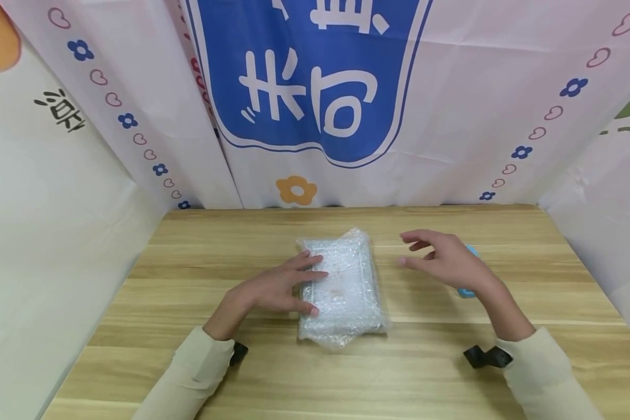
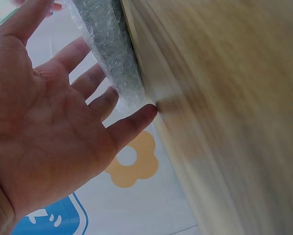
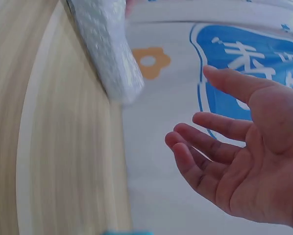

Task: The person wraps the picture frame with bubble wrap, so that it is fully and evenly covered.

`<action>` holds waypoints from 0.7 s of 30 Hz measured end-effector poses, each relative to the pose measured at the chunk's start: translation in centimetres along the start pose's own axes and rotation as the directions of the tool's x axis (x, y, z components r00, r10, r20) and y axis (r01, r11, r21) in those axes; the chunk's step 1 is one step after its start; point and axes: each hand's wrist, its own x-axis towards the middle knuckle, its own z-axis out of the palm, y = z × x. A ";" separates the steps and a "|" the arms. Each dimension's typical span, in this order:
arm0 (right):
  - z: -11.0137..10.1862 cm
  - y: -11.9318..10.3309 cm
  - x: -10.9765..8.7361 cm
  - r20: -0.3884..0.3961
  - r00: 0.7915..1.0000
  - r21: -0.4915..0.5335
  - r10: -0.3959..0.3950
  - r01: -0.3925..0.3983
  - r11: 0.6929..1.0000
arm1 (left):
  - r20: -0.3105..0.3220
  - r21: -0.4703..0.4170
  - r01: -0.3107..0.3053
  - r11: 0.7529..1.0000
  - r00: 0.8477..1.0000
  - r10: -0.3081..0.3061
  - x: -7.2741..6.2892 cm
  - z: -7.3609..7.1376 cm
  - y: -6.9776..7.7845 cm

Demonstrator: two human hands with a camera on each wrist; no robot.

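Note:
A flat rectangular package wrapped in bubble wrap (image 1: 346, 286) lies in the middle of the wooden table. Spread over its left side is my left hand (image 1: 278, 286), fingertips on the wrap and fingers fairly straight. In the left wrist view the wrapped package (image 2: 109, 44) stands beyond the fingers of that hand (image 2: 53, 112). My right hand (image 1: 446, 259) hovers to the right of the package, fingers loosely bent, with nothing in it. The right wrist view shows this hand (image 3: 249, 147) apart from the bubble-wrapped edge (image 3: 109, 49).
Partly hidden under my right hand and wrist, a small blue object (image 1: 467, 291) lies on the table (image 1: 189, 251). A printed white cloth (image 1: 451, 116) hangs along the table's back edge. Black straps (image 1: 487, 357) show at both sleeve cuffs.

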 end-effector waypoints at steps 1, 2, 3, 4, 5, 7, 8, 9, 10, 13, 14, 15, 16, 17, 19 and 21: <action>-0.4 0.2 -0.4 -0.016 1.000 -0.006 0.009 -0.009 1.000 | -0.003 0.001 -0.004 1.000 1.000 0.004 0.0 0.0 0.0; -0.7 0.4 -0.7 -0.030 0.999 -0.009 0.015 -0.016 1.000 | -0.005 0.002 -0.006 1.000 1.000 0.006 0.0 0.0 0.0; -1.0 0.6 -1.0 -0.041 0.999 -0.014 0.022 -0.022 1.000 | -0.006 0.002 -0.008 1.000 1.000 0.008 0.0 0.0 0.0; -1.3 0.9 -1.4 -0.051 0.998 -0.021 0.031 -0.032 0.999 | -0.008 0.005 -0.009 1.000 1.000 0.009 0.0 0.0 0.0; -1.6 1.2 -1.7 -0.061 0.997 -0.025 0.045 -0.047 0.999 | -0.007 0.007 -0.008 1.000 1.000 0.008 0.0 0.0 -0.1; -2.0 1.7 -2.4 -0.075 0.995 -0.034 0.069 -0.072 0.997 | -0.004 0.011 -0.005 1.000 1.000 0.005 0.1 0.0 -0.1; -2.1 2.0 -2.7 -0.080 0.994 -0.039 0.078 -0.082 0.996 | -0.005 0.012 -0.005 1.000 1.000 0.005 0.1 0.0 -0.1; -2.3 2.3 -3.0 -0.087 0.992 -0.049 0.090 -0.094 0.994 | -0.004 0.012 -0.002 1.000 1.000 0.002 0.1 0.0 -0.1; -2.4 2.5 -3.2 -0.093 0.991 -0.057 0.100 -0.105 0.993 | -0.002 0.012 0.001 1.000 1.000 -0.001 0.1 0.0 -0.1; -2.9 3.2 -4.0 -0.105 0.986 -0.071 0.130 -0.138 0.988 | -0.001 0.012 0.002 1.000 1.000 -0.002 0.1 0.0 -0.1; -3.0 3.4 -4.3 -0.106 0.985 -0.073 0.139 -0.147 0.986 | -0.002 0.011 0.001 1.000 1.000 -0.001 0.1 0.0 -0.1; -3.2 3.6 -4.5 -0.107 0.983 -0.073 0.151 -0.160 0.984 | 0.000 0.010 0.002 1.000 1.000 -0.002 0.1 0.0 -0.1; -3.3 3.7 -4.8 -0.105 0.981 -0.070 0.162 -0.170 0.983 | 0.000 0.010 0.001 1.000 1.000 -0.001 0.1 0.0 -0.1; -3.5 3.9 -5.0 -0.104 0.980 -0.068 0.172 -0.180 0.981 | -0.003 0.011 -0.001 1.000 1.000 0.001 0.1 0.0 -0.1; -3.7 4.1 -5.4 -0.101 0.977 -0.067 0.190 -0.197 0.978 | -0.002 0.010 0.000 1.000 1.000 0.000 0.1 0.0 0.0; -3.9 4.5 -5.7 -0.101 0.974 -0.072 0.203 -0.211 0.975 | -0.004 0.011 -0.001 1.000 1.000 0.001 0.1 0.0 0.0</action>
